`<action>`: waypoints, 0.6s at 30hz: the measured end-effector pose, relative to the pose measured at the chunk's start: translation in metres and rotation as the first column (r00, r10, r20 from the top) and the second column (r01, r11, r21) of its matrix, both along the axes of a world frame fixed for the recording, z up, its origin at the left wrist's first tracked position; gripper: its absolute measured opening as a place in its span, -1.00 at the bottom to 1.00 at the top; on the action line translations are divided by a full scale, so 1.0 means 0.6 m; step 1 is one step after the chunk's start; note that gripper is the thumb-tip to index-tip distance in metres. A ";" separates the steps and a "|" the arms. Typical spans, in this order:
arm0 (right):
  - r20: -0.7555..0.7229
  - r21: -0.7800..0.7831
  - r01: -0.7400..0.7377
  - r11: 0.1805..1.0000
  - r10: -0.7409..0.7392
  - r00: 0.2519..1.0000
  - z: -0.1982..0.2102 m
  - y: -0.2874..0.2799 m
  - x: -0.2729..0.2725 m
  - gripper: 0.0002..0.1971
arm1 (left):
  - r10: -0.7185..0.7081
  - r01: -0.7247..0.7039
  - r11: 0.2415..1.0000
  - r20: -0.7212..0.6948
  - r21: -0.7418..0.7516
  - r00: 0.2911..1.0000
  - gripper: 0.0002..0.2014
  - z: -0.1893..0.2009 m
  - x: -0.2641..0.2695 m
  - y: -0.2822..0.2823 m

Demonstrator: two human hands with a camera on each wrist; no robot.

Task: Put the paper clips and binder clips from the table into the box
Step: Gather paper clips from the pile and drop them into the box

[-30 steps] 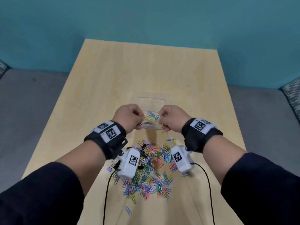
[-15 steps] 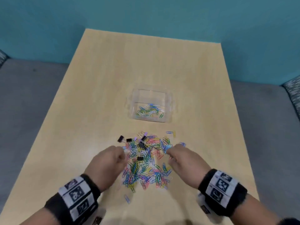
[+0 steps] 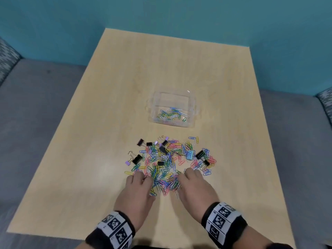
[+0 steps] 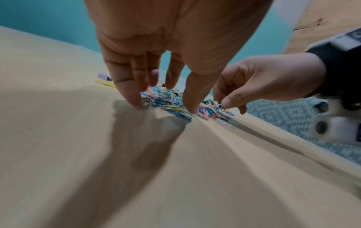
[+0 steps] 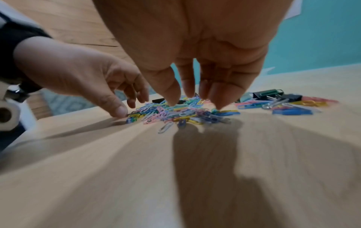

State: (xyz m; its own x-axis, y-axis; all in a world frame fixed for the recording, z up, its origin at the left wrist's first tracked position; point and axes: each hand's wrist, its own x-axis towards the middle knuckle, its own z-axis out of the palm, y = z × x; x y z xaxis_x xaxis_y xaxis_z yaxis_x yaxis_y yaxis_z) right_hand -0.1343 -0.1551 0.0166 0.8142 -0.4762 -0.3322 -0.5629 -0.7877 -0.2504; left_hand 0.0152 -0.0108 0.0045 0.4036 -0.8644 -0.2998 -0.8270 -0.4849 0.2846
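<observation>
A pale wood tabletop stretches out ahead of the fingers, with a teal wall beyond its far edge. Grey floor lies to both sides, and patterned upholstery shows at the far left and right.

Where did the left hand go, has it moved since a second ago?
Yes. The left hand has come back from the clear box toward the person, to the near edge of the clip pile.
</observation>
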 end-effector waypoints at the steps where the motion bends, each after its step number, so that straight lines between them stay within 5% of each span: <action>1: -0.030 0.021 0.045 0.999 -0.045 0.999 -0.001 0.002 0.000 -0.62 | 0.015 -0.015 1.000 -0.003 0.020 1.000 -0.43 0.000 0.001 -0.002; 5: -0.076 0.038 0.082 0.996 -0.078 0.994 -0.013 0.016 0.011 -0.23 | -0.041 0.040 0.998 0.009 0.053 0.999 -0.22 -0.015 -0.002 -0.017; 18: -0.076 -0.017 -0.160 0.987 0.158 0.985 -0.020 0.002 0.043 -0.48 | -0.207 0.205 0.978 0.045 0.031 0.977 -0.41 -0.026 0.014 -0.060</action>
State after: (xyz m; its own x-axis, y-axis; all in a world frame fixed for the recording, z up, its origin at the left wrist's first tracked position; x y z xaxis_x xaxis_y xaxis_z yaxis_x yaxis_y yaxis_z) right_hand -0.1086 -0.1539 0.0044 0.8534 -0.3510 -0.3853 -0.4466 -0.8735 -0.1935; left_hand 0.0239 -0.0465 -0.0110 0.2322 -0.9228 -0.3075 -0.9222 -0.3093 0.2320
